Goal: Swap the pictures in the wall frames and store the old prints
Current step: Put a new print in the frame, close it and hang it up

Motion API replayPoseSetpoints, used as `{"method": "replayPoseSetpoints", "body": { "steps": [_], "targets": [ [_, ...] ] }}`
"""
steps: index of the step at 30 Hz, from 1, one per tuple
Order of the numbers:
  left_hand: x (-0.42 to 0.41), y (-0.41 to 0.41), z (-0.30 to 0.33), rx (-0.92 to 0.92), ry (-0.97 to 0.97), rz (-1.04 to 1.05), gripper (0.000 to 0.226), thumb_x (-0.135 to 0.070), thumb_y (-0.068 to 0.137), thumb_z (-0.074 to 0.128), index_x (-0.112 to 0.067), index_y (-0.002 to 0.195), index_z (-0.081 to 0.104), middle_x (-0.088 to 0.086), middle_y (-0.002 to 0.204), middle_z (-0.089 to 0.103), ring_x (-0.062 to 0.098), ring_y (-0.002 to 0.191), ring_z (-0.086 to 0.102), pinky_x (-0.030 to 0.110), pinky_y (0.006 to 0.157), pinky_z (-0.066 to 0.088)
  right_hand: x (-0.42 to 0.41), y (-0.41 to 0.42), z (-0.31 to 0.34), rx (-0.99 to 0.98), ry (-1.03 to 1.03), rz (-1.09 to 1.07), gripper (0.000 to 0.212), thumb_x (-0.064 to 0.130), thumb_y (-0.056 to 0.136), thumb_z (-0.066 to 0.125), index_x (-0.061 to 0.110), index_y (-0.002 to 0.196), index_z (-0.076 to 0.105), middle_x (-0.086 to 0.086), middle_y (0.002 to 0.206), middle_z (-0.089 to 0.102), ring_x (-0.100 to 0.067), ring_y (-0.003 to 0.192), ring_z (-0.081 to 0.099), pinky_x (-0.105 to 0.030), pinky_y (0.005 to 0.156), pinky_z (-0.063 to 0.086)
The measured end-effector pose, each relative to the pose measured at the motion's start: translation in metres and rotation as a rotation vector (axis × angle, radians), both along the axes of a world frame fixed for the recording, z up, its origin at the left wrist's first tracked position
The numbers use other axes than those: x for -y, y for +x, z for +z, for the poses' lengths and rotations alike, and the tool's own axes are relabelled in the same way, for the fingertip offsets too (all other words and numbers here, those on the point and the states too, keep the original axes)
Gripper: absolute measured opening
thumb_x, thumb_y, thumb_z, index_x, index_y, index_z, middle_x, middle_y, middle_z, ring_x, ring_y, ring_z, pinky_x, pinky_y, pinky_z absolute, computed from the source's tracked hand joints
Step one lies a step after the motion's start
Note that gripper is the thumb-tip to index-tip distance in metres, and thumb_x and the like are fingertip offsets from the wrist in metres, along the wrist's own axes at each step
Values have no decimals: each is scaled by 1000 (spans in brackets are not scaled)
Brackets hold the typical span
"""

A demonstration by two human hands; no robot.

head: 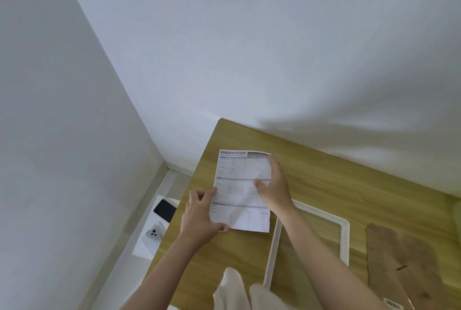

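Observation:
A white printed sheet (239, 199) headed "SPECIFICATION" is held just above the wooden table (324, 180). My left hand (199, 214) pinches its lower left edge and corner. My right hand (272, 187) grips its right edge, thumb on the printed face. A white picture frame (345, 234) lies flat on the table to the right of the sheet, partly under my right forearm. A brown backing board (399, 259) lies further right on the table.
White walls meet in a corner at the left. Below the table's left edge, a black phone (165, 210) and a small white device (153, 234) rest on white paper on a pale surface. White cloth (232, 289) shows at the bottom centre.

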State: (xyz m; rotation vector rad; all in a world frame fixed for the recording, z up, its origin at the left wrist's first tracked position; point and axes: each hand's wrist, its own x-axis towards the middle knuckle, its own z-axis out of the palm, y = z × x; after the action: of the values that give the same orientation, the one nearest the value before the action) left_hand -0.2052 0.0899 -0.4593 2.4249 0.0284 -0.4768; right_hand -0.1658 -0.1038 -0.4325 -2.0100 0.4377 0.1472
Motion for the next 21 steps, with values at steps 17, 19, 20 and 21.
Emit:
{"method": "replayPoseSetpoints", "body": {
  "steps": [17, 19, 20, 21],
  "targets": [
    [40, -45, 44, -75, -417, -181, 63, -12, 74, 74, -21, 130, 48, -9, 102, 59, 6, 88, 60, 13, 72, 51, 61, -108, 26, 175, 101, -427, 44, 15, 80, 68, 33, 116, 48, 6, 102, 64, -11, 91, 64, -33, 74, 56],
    [50, -57, 41, -96, -389, -216, 63, -14, 73, 74, -21, 130, 48, -10, 101, 58, 5, 87, 60, 12, 70, 50, 69, -126, 22, 162, 53, -500, 43, 17, 77, 71, 29, 112, 49, 5, 100, 63, -12, 88, 64, -33, 72, 56],
    [55, -63, 37, -111, -375, -229, 64, -14, 73, 75, -20, 130, 48, -10, 100, 58, 4, 86, 59, 12, 70, 50, 73, -135, 19, 160, 21, -527, 43, 18, 76, 73, 27, 110, 48, 5, 100, 62, -12, 88, 63, -33, 72, 55],
    [59, -69, 34, -125, -363, -241, 64, -15, 73, 74, -19, 131, 48, -10, 99, 58, 3, 85, 59, 12, 70, 50, 76, -142, 16, 157, -12, -542, 43, 18, 74, 74, 26, 107, 48, 5, 99, 61, -12, 88, 62, -31, 71, 54]
  ]
}}
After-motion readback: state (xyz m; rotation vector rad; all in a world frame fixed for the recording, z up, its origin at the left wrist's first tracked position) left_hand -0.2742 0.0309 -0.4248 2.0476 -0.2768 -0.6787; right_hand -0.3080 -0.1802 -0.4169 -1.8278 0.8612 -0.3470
